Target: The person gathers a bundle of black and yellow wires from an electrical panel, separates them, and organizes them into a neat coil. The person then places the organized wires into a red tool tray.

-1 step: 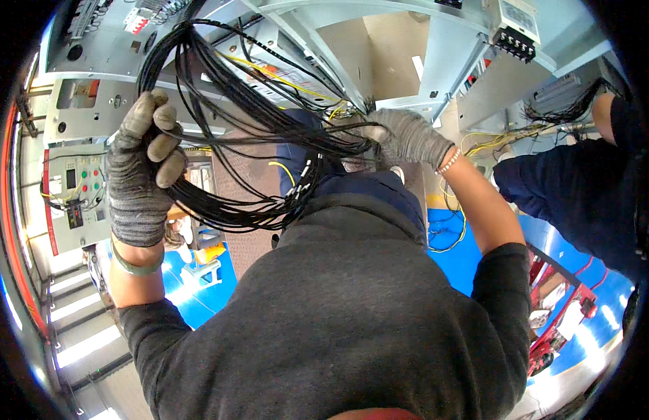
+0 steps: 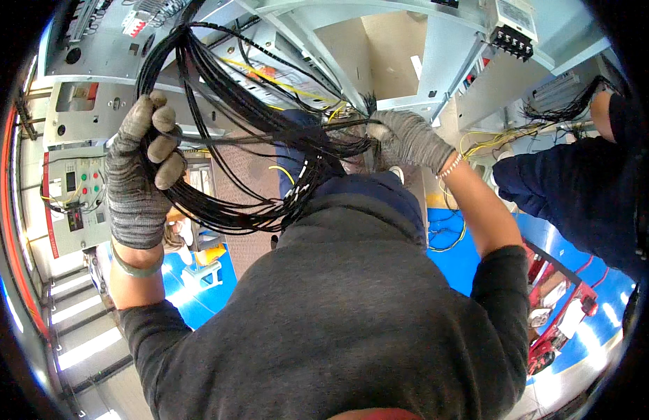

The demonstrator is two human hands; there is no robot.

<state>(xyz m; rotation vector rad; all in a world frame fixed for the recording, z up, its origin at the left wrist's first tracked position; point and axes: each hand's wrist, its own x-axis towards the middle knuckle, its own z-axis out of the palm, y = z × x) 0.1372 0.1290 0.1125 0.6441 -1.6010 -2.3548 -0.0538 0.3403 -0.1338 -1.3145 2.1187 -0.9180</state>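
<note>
Nearest the lens, a dark grey hooded top [image 2: 352, 308], filling the lower middle of the view, both sleeves pushed up to the elbows. Above the collar, a dark blue cap [image 2: 377, 192].

Left hand [image 2: 139, 175] raised at the left, in a grey knit glove, fingers [image 2: 163, 143] curled shut around one side of a coil of thin black wires [image 2: 233, 140], thumb side toward the lens; a pale band at the wrist. Coil hanging as a large loose loop from that fist, strands fanning out above and below it, lower arc sagging just above the shoulder of the hooded top.

Right hand [image 2: 408, 140] raised at the middle right, likewise gloved in grey, fingers closed on the far end of the same bundle, where the strands draw together into a tight bunch; whether pinching or full fist, cannot tell. A beaded bracelet [image 2: 447, 166] at that wrist.

Farther off, at the right edge, another person in a dark blue jacket [image 2: 583, 196]. Behind the left hand, a grey control panel [image 2: 76, 189] with small red and green buttons. Beyond the coil, open grey metal cabinets [image 2: 436, 63] with yellow wiring [image 2: 489, 140] and a terminal block [image 2: 512, 31] at the top right. Bright blue floor [image 2: 457, 262] beyond the arms.
</note>
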